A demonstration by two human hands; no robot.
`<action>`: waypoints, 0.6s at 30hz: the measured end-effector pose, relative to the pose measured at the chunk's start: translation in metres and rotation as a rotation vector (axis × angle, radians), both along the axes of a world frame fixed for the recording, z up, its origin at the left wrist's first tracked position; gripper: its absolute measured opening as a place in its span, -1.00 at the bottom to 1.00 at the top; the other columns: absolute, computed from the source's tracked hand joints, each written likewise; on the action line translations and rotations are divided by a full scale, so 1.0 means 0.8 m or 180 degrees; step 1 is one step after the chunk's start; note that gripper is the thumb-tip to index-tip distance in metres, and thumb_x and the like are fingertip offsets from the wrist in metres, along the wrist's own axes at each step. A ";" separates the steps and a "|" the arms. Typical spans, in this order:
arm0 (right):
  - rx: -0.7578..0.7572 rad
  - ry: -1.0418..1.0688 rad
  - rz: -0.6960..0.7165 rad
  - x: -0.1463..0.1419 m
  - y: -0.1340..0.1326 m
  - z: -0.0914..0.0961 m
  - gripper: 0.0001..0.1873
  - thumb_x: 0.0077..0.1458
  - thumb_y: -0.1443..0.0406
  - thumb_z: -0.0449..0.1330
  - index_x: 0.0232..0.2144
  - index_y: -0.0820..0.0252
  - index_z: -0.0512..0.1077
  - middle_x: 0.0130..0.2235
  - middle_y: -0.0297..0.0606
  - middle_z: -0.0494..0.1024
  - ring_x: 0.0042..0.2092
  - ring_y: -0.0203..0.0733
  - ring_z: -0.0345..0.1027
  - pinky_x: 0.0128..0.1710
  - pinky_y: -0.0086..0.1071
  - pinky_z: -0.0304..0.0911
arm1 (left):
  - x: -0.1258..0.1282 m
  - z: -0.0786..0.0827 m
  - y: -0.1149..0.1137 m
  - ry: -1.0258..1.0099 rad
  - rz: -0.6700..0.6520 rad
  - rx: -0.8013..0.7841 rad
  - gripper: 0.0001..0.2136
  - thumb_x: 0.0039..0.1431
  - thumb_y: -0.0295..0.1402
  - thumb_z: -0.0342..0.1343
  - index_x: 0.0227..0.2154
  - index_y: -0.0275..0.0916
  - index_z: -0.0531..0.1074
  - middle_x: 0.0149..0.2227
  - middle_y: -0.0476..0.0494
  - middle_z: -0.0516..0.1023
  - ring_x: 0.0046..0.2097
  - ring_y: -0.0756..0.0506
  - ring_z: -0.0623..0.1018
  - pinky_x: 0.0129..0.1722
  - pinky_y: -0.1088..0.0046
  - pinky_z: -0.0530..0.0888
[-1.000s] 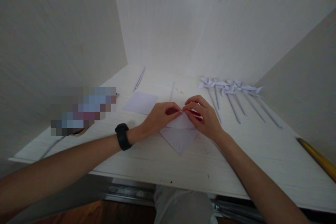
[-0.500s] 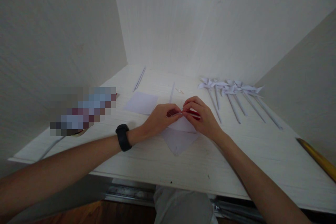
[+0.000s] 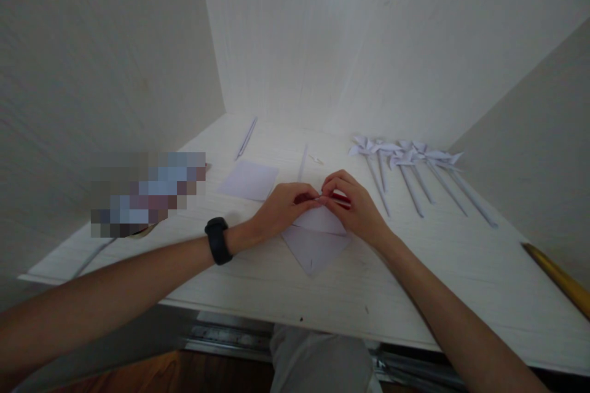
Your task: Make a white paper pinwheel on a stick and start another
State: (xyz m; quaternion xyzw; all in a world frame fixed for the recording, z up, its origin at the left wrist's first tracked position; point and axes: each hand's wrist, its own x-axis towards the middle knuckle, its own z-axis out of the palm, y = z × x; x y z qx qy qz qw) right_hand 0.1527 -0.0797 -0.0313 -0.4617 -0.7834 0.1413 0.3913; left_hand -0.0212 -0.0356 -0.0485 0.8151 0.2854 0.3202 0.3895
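Note:
A square of white paper lies with one corner toward me, its far part folded or lifted so a crease edge crosses it. A short dark mark shows near its closest corner. My left hand, with a black watch on the wrist, pinches the far corner of the paper. Fingertip to fingertip with it, my right hand is closed on the same corner. A slim red pen-like thing shows inside the right hand's curled fingers; its ends are hidden.
Another white paper square lies left of my hands. Behind are a paper strip, a small pale scrap and thin paper sticks. Several paper pinwheels lie back right. A blurred-out object stands left; a golden object lies right.
Both hands stay at the same corner with only slight finger movement. The far part of the paper appears slightly shifted between them. The view has moved a little.

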 end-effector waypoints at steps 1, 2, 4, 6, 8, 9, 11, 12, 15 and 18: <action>0.0009 -0.0023 0.0000 0.000 0.000 0.000 -0.94 0.04 0.36 0.14 -0.45 0.16 0.31 -0.27 -0.24 0.32 -0.24 -0.26 0.27 -0.27 -0.38 0.26 | 0.000 0.000 0.000 -0.0005 -0.0007 -0.0008 -0.73 0.12 -0.16 0.04 -0.36 -0.27 0.49 -0.36 -0.08 0.55 -0.33 -0.02 0.47 -0.32 0.49 0.34; 0.0022 -0.0054 0.0003 0.000 0.000 0.000 -0.94 0.04 0.36 0.14 -0.45 0.16 0.30 -0.27 -0.24 0.32 -0.24 -0.26 0.26 -0.27 -0.38 0.26 | 0.000 0.000 0.000 -0.0007 -0.0018 -0.0015 -0.73 0.12 -0.17 0.04 -0.36 -0.27 0.49 -0.36 -0.08 0.55 -0.33 -0.02 0.47 -0.32 0.49 0.34; 0.0019 -0.0105 0.0018 -0.001 -0.001 0.000 -0.94 0.05 0.36 0.13 -0.45 0.17 0.30 -0.27 -0.23 0.32 -0.25 -0.26 0.25 -0.29 -0.38 0.24 | 0.000 0.000 0.000 -0.0013 -0.0028 -0.0014 -0.75 0.12 -0.19 0.05 -0.37 -0.28 0.50 -0.36 -0.08 0.56 -0.34 -0.02 0.47 -0.32 0.49 0.34; 0.0016 -0.0117 0.0082 0.000 -0.001 -0.001 -0.94 0.08 0.34 0.11 -0.44 0.17 0.29 -0.26 -0.23 0.32 -0.25 -0.26 0.25 -0.30 -0.38 0.23 | 0.000 0.001 0.001 -0.0008 -0.0028 0.0019 -0.77 0.12 -0.22 0.05 -0.38 -0.28 0.50 -0.37 -0.07 0.56 -0.33 -0.02 0.48 -0.30 0.49 0.34; 0.0033 -0.0097 0.0168 0.000 -0.001 -0.002 -0.94 0.11 0.34 0.08 -0.42 0.17 0.30 -0.26 -0.23 0.32 -0.24 -0.27 0.25 -0.29 -0.38 0.23 | 0.000 0.001 0.001 0.0018 -0.0025 0.0067 -0.79 0.12 -0.26 0.05 -0.38 -0.27 0.51 -0.37 -0.07 0.56 -0.32 -0.02 0.48 -0.29 0.49 0.34; 0.0047 -0.0089 0.0202 0.001 -0.001 -0.003 -0.93 0.12 0.34 0.06 -0.41 0.18 0.30 -0.26 -0.23 0.32 -0.24 -0.27 0.25 -0.28 -0.38 0.23 | 0.000 0.001 0.001 0.0040 -0.0026 0.0087 -0.80 0.12 -0.27 0.05 -0.38 -0.27 0.51 -0.36 -0.06 0.56 -0.31 -0.02 0.48 -0.29 0.49 0.34; 0.0055 -0.0080 0.0236 0.002 0.000 -0.003 -0.92 0.13 0.35 0.04 -0.41 0.19 0.31 -0.27 -0.23 0.32 -0.24 -0.27 0.25 -0.26 -0.37 0.22 | 0.000 0.001 0.001 0.0064 -0.0029 0.0103 -0.82 0.12 -0.30 0.05 -0.38 -0.27 0.51 -0.36 -0.06 0.57 -0.31 -0.02 0.48 -0.28 0.49 0.34; 0.0040 -0.0074 0.0242 0.002 0.000 -0.004 -0.91 0.13 0.36 0.03 -0.41 0.19 0.31 -0.26 -0.23 0.32 -0.24 -0.27 0.25 -0.27 -0.38 0.22 | 0.000 0.001 0.001 0.0064 -0.0031 0.0100 -0.82 0.12 -0.30 0.04 -0.37 -0.27 0.51 -0.36 -0.06 0.57 -0.31 -0.02 0.48 -0.28 0.49 0.34; 0.0001 -0.0038 0.0264 0.003 0.001 -0.003 -0.91 0.12 0.38 0.04 -0.41 0.19 0.32 -0.26 -0.23 0.32 -0.23 -0.27 0.25 -0.27 -0.38 0.23 | 0.000 0.000 0.001 0.0064 -0.0027 0.0076 -0.81 0.12 -0.28 0.05 -0.37 -0.27 0.50 -0.36 -0.06 0.56 -0.32 -0.02 0.48 -0.29 0.49 0.35; -0.0063 0.0028 0.0272 0.003 0.000 -0.003 -0.95 0.09 0.38 0.09 -0.41 0.18 0.32 -0.26 -0.23 0.32 -0.22 -0.27 0.26 -0.26 -0.38 0.25 | 0.001 0.000 0.001 0.0082 -0.0016 0.0003 -0.79 0.11 -0.26 0.05 -0.37 -0.28 0.50 -0.36 -0.08 0.56 -0.33 -0.02 0.49 -0.30 0.49 0.37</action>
